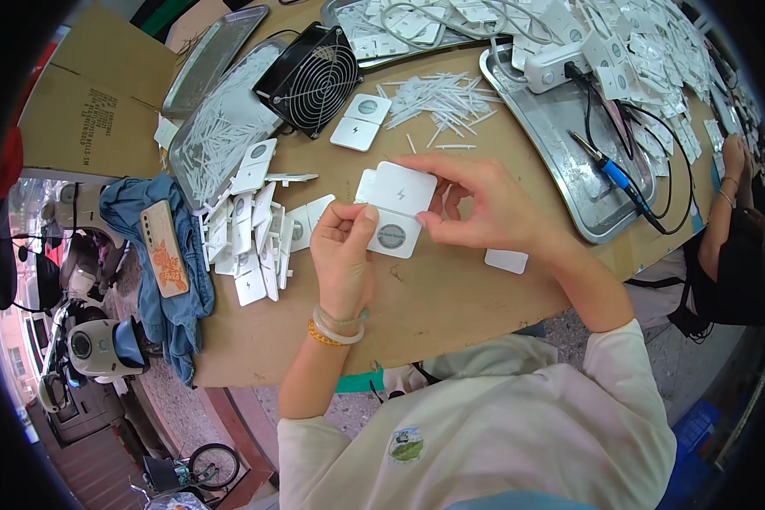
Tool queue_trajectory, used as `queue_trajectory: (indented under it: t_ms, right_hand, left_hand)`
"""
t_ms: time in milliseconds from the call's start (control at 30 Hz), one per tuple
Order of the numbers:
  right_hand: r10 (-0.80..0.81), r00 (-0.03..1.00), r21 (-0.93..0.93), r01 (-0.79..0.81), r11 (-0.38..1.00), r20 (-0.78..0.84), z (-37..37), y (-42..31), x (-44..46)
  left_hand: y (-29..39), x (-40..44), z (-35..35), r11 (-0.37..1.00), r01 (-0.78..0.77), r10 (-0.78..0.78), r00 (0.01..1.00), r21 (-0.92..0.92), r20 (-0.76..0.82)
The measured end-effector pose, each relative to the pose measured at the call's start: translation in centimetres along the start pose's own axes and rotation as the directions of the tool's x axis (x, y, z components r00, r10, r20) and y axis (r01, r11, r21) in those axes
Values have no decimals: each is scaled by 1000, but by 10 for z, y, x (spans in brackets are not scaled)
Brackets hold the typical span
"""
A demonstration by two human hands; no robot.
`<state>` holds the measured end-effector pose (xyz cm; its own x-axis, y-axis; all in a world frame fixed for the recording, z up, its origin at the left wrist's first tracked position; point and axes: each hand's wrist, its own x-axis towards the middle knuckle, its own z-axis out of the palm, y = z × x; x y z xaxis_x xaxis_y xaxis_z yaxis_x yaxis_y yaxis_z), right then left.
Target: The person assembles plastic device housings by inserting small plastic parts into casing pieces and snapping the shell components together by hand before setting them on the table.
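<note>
A white folding wireless charger [405, 190] is held up over the table, its two square panels unfolded. One panel bears a lightning mark, the other a round grey disc. My left hand [342, 248] pinches its left edge between thumb and curled fingers. On the right edge, my right hand [486, 204] grips with thumb and forefinger near the fold. Part of another white panel shows behind its upper left side; whether it is joined cannot be made out. Under my right forearm lies a flat white panel [507, 261]. A similar unfolded charger [361, 121] rests beyond my hands.
Left of my hands is a heap of white chargers [251, 229]. Behind are a black fan [310, 81], loose white sticks [438, 100] and a metal tray [582, 200] with a blue soldering iron [614, 176]. A phone [165, 246] lies on denim. Another person's arm [724, 212] is far right.
</note>
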<state>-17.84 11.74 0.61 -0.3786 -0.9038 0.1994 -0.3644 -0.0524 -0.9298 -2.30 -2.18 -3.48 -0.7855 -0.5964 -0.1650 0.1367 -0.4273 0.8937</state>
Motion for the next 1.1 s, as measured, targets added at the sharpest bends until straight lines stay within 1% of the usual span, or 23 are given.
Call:
queue_trajectory:
  t_ms: [67, 100, 167, 200, 267, 300, 333, 367, 433, 467, 567, 633, 667, 733, 767, 833, 933, 1033, 1100]
  right_hand:
    - [-4, 1000, 265, 3, 964, 2, 5, 6, 0]
    - [38, 999, 362, -39, 931, 10, 5, 4, 0]
    - [112, 993, 549, -116, 828, 40, 7, -1, -3]
    - [108, 994, 578, -91, 811, 5, 8, -1, -2]
    - [110, 992, 631, -49, 774, -59, 10, 3, -3]
    - [148, 985, 632, -58, 773, -91, 13, 3, -3]
    - [186, 975, 633, -68, 771, -122, 18, 2, -4]
    - [225, 962, 636, -78, 768, -153, 23, 2, -5]
    - [142, 962, 539, 6, 843, -234, 34, 5, -7]
    - [98, 957, 483, 48, 874, -272, 36, 6, -7]
    - [93, 971, 459, 20, 888, -222, 30, 2, -7]
    - [13, 967, 360, 81, 930, -253, 26, 0, -8]
    - [-28, 964, 309, 112, 945, -265, 25, -1, -8]
    - [8, 963, 348, 90, 933, -270, 25, -1, -9]
    - [26, 962, 366, 78, 927, -272, 25, -1, -10]
    - [-36, 957, 292, 124, 948, -289, 23, -3, -11]
    - [-114, 947, 180, 174, 968, -301, 20, -6, -11]
    - [-183, 937, 106, 223, 969, -299, 21, -9, -12]
    - [-216, 930, 72, 248, 966, -298, 22, -11, -12]
  left_hand:
    - [4, -3, 10, 988, 27, -27, 1000, -153, 2]
    - [7, -4, 16, 973, 36, -36, 999, -227, 6]
    - [11, -8, 24, 991, 25, -19, 998, -133, 52]
    - [12, -10, 26, 996, 18, -11, 997, -86, 74]
    - [10, -12, 24, 999, -25, 28, 997, -36, 68]
    - [8, -12, 25, 999, -45, 45, 997, -12, 68]
    - [8, -12, 29, 998, -67, 66, 998, 6, 13]
    - [6, -12, 30, 997, -71, 71, 997, -30, -5]
    - [3, -14, 30, 992, -78, 74, 996, -96, -43]
    - [3, -16, 31, 993, -90, 87, 995, -76, -40]
    - [6, -19, 36, 995, -103, 103, 995, -11, -7]
    - [10, -18, 33, 995, -91, 90, 995, 50, 33]
    - [13, -18, 34, 989, -118, 116, 993, 91, 31]
    - [16, -20, 35, 971, -164, 161, 987, 173, 29]
    - [14, -21, 35, 964, -204, 201, 979, 169, 36]
    - [9, -26, 36, 946, -283, 279, 959, 160, 47]
    - [14, -28, 45, 927, -332, 330, 943, 175, 46]
    - [7, -28, 34, 896, -351, 338, 936, 271, 96]
    - [4, -29, 35, 881, -402, 391, 916, 251, 92]
